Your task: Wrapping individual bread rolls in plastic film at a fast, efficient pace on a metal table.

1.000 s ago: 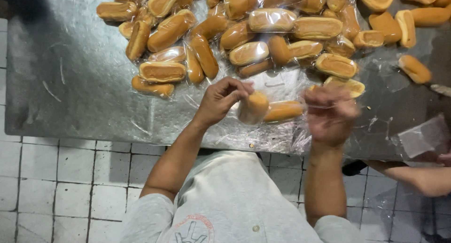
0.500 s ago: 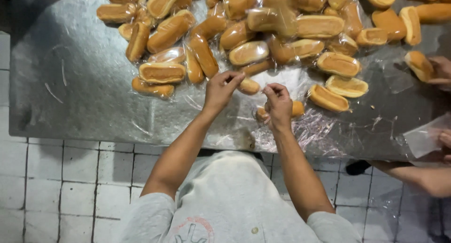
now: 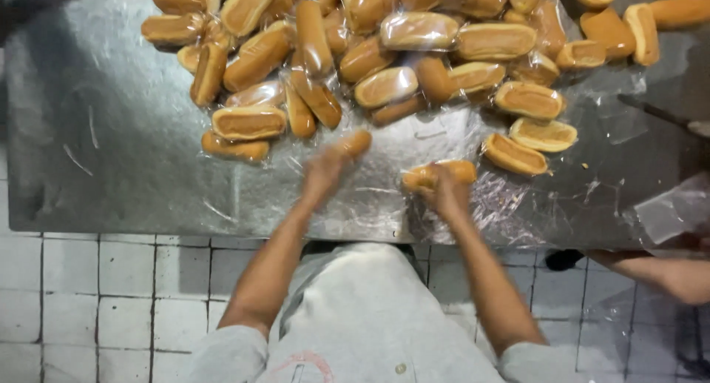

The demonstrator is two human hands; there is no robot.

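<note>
Steel table (image 3: 111, 168) edge near, left hand (image 3: 325, 168) gripping roll (image 3: 353, 142), right hand (image 3: 444, 190)

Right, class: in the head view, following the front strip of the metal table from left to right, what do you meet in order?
Bare metal table → left hand with a bun → right hand holding a bun → clear plastic wrap → another person's arm.

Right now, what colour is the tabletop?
Shiny silver-grey metal table, best seen in the head view.
</note>
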